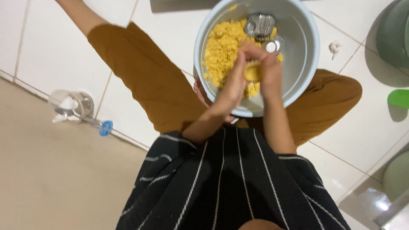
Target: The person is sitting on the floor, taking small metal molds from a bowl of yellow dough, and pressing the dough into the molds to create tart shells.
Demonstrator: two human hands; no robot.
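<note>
A pale blue bowl point(306, 51) rests on my crossed legs and holds a heap of yellow crumbly dough point(221, 51). Two small fluted metal moulds lie in it, one larger point(260, 24) and one smaller point(274, 45). My left hand point(232, 87) and my right hand point(268, 72) meet over the bowl's near side. Pressed between them is a small lump of yellow dough point(253, 70), with both sets of fingers closed round it.
I sit on a white tiled floor point(55, 51) in brown trousers and a black striped top. A clear glass point(70, 104) with a spoon lies to my left. A crumpled white scrap point(335, 47), a green container point(394, 32) and a green lid point(399, 98) are at right.
</note>
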